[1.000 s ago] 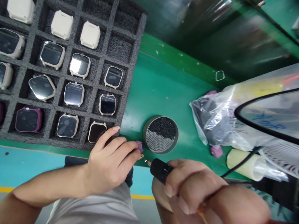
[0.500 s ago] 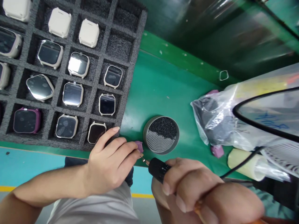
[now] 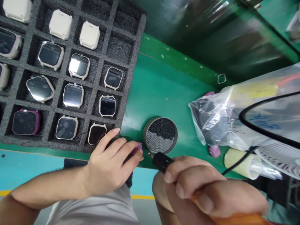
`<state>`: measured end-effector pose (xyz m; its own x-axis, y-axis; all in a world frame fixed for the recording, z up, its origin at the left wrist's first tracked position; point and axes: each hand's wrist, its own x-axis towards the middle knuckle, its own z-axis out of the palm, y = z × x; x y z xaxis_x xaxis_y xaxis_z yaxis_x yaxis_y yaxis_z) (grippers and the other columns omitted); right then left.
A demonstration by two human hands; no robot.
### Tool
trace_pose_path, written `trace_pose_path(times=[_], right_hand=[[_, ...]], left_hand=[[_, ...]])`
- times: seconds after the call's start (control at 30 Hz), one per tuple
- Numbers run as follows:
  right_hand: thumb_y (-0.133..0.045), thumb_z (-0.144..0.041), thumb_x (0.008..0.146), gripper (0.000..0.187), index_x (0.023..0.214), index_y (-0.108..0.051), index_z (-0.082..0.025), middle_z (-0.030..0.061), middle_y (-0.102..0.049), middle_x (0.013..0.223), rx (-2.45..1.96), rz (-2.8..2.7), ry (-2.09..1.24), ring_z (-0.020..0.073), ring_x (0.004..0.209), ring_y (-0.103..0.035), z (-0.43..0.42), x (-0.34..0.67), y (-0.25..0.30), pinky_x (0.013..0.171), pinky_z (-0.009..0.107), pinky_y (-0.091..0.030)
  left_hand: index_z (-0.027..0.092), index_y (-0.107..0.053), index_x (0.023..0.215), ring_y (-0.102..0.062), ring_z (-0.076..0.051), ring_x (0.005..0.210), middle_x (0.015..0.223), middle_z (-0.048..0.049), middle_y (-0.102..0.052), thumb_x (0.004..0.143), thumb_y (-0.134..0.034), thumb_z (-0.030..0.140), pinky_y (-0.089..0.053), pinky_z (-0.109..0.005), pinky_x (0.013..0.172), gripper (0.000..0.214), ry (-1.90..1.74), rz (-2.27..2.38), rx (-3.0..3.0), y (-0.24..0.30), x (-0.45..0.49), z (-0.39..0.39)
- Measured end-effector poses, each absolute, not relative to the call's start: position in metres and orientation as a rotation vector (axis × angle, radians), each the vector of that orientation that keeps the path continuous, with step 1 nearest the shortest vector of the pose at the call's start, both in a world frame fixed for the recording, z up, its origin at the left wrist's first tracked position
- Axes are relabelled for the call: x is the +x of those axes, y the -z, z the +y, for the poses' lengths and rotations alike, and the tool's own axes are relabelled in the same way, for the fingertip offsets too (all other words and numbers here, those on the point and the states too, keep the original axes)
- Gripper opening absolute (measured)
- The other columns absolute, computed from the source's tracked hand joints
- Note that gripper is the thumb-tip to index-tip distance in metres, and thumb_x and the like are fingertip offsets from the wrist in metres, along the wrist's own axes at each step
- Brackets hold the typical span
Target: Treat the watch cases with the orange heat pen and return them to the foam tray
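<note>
My left hand [image 3: 110,161] rests by the corner of the foam tray, its thumb and fingers closed around a small purple piece [image 3: 138,147] that they mostly hide. In my right hand [image 3: 201,184] is an electric screwdriver [image 3: 161,162] with a black nose and an orange body. Its thin bit points left, a short gap away from the purple piece, and something tiny and shiny shows at its tip. Just above the bit stands a round grey dish [image 3: 160,135]. Tiny black parts that look like screws cover the upper part of its dimpled plate.
A dark foam tray [image 3: 124,103] at left holds several square watches [image 3: 107,106], mostly cream, one purple [image 3: 26,122]. On the right lie a clear plastic bag [image 3: 225,115], a black cable [image 3: 260,128], a pale yellow roll [image 3: 235,162] and another purple piece [image 3: 214,151].
The screwdriver tip has drawn back from the purple piece, to the right and slightly up towards the dish. My left hand has barely moved and keeps its hold.
</note>
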<state>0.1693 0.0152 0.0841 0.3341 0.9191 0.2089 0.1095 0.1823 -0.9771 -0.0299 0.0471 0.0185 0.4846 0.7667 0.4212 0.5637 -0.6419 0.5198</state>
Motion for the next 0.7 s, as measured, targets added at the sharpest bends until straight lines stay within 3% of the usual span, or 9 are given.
trace_pose_path(times=[0.17,0.37,0.57,0.7], right_hand=[[-0.045,-0.051,0.117,0.040,0.102,-0.074,-0.027,-0.0055,-0.058,0.067,-1.087,-1.289,-0.921,0.0164,0.055,-0.059,0.023,0.174,-0.076,0.060,0.040,-0.064],[-0.063,-0.071,0.104,0.040,0.108,-0.075,-0.033,-0.0011,-0.055,0.075,-1.070,-1.322,-1.039,0.0246,0.066,-0.064,0.005,0.211,-0.053,0.064,0.052,-0.067],[-0.056,-0.075,0.102,0.045,0.103,-0.075,-0.034,0.0005,-0.054,0.073,-1.072,-1.304,-1.060,0.0262,0.063,-0.063,0.001,0.223,-0.042,0.061,0.054,-0.066],[-0.055,-0.072,0.103,0.042,0.098,-0.074,-0.035,0.0010,-0.054,0.071,-1.079,-1.314,-1.044,0.0274,0.063,-0.064,0.005,0.220,-0.045,0.061,0.056,-0.066]], left_hand=[[0.020,-0.088,0.125,-0.074,-0.021,0.109,0.128,-0.0008,-0.087,0.112,-0.076,0.025,-0.037,-0.049,0.143,0.018,-0.889,1.132,2.453,-0.018,-0.030,0.046],[0.018,-0.088,0.123,-0.074,-0.021,0.110,0.126,-0.0023,-0.087,0.112,-0.074,0.024,-0.034,-0.050,0.146,0.019,-0.911,1.138,2.462,-0.015,-0.029,0.044],[0.018,-0.087,0.127,-0.074,-0.022,0.114,0.131,-0.0034,-0.086,0.113,-0.074,0.030,-0.037,-0.051,0.145,0.022,-0.886,1.135,2.479,-0.015,-0.029,0.043],[0.017,-0.088,0.125,-0.074,-0.022,0.111,0.128,-0.0043,-0.087,0.114,-0.072,0.026,-0.032,-0.051,0.148,0.022,-0.892,1.124,2.489,-0.015,-0.029,0.044]])
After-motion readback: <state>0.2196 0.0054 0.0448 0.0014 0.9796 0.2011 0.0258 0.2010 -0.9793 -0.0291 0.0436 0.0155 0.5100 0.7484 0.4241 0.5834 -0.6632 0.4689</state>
